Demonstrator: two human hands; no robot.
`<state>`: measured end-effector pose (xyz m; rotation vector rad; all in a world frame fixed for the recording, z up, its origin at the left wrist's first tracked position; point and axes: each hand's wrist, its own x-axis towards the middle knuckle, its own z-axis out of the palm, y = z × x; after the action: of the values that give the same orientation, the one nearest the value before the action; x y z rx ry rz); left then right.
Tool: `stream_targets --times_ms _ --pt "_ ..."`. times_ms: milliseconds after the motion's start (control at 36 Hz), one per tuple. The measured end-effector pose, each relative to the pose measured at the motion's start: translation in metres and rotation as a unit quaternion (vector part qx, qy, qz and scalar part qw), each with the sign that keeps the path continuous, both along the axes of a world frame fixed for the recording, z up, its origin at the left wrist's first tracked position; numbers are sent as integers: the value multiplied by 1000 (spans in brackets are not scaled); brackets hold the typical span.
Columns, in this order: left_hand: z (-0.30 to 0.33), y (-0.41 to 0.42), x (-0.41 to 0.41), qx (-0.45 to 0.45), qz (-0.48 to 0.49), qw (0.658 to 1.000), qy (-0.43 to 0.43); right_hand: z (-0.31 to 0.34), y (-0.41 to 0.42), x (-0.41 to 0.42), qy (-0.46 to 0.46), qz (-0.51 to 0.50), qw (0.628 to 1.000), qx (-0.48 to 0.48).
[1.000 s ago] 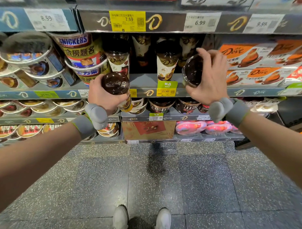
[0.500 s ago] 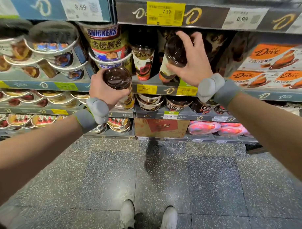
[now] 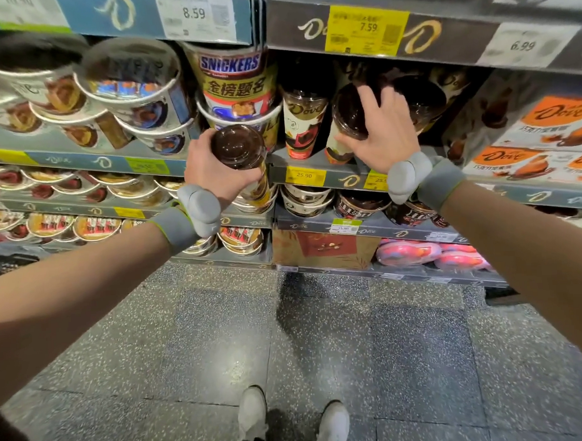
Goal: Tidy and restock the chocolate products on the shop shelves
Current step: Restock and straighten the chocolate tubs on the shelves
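right hand [image 3: 377, 136] holds a tall dove cup [image 3: 344, 126] at centre-right of the frame, fingers spread over its dark lid, thumb on the side; the cup's base looks to be on the shelf [image 3: 317, 160], just beside a standing dove cup [image 3: 303, 124]. left hand [image 3: 215, 167] grips a second tall cup [image 3: 241, 149] at frame centre, off the shelf, in front of the snickers tubs [image 3: 235, 87].

risks: the right cup leans, so letting go too soon could tip it into its neighbour or off the front edge. sliding it deeper could knock the dark cups behind. the left cup is held one-handed near the lid, so it might slip.

orientation: right cup's long axis runs lid to base, tilted, lid toward upper right and toward the camera, base lower left. left cup's axis is nearly end-on to the camera, lid facing the viewer, base down and away.
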<state>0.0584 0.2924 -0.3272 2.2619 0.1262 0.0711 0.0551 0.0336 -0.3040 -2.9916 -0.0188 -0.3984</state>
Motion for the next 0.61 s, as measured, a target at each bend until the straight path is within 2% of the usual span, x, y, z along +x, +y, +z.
stream_targets --times_ms 361,611 --pt "6 3 3 7 11 1000 3 8 -1 7 26 5 993 -113" --pt "7 2 2 0 3 1000 -24 17 -1 10 71 2 990 -121"
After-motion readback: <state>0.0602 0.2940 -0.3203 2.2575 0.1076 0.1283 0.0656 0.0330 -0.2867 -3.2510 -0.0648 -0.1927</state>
